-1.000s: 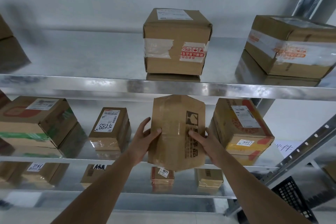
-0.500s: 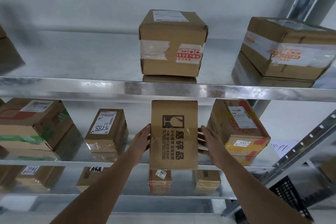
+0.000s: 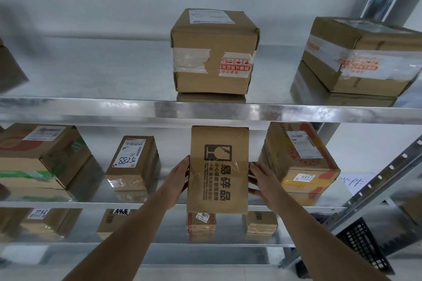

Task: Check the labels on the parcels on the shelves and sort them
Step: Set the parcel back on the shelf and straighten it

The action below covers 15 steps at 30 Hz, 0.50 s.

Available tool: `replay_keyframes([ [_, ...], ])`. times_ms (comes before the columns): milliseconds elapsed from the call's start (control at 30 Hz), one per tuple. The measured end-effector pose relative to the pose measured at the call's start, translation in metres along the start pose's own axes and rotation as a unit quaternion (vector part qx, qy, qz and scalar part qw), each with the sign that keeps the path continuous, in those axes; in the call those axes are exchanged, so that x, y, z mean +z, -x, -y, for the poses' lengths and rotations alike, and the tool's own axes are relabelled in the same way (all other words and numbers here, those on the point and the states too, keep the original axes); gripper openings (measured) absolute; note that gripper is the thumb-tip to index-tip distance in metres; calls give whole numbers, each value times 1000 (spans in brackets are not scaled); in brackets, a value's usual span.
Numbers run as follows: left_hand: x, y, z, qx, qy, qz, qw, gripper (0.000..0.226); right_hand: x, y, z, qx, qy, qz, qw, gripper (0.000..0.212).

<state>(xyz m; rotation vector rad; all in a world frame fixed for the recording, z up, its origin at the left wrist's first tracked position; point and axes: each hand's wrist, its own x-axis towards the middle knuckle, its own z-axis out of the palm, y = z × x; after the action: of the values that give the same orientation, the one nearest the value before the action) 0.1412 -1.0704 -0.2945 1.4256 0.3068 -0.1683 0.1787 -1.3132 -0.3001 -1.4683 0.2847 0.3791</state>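
A tall brown parcel (image 3: 218,170) with a black broken-glass mark and printed characters stands upright in front of the middle shelf (image 3: 159,205). My left hand (image 3: 177,181) holds its left side and my right hand (image 3: 262,179) holds its right side, fingers wrapped behind it. No shipping label shows on the face toward me. To its left sits a parcel marked 5788 (image 3: 133,162); to its right a yellow and red parcel (image 3: 299,162) labelled 5917.
The top shelf (image 3: 205,110) carries a taped cube parcel (image 3: 214,52) and a larger parcel (image 3: 363,57) at the right. A green-banded box (image 3: 38,155) sits at the middle left. Small parcels line the lower shelf, one marked 8077 (image 3: 201,221). A black crate (image 3: 363,246) stands lower right.
The parcel between my hands was tilted with a corner toward me a second ago. It has been turned upright, its printed face square to me, and moved slightly toward the shelf.
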Motion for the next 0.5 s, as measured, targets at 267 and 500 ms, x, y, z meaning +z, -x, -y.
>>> replay_keyframes([
  [267, 0, 3, 0, -4, -3, 1, 1000, 38, 0, 2, 0, 6, -3, 7, 1000, 27],
  [500, -4, 5, 0, 39, -64, 61, 995, 51, 2, 4, 1, 9, -3, 10, 1000, 31],
])
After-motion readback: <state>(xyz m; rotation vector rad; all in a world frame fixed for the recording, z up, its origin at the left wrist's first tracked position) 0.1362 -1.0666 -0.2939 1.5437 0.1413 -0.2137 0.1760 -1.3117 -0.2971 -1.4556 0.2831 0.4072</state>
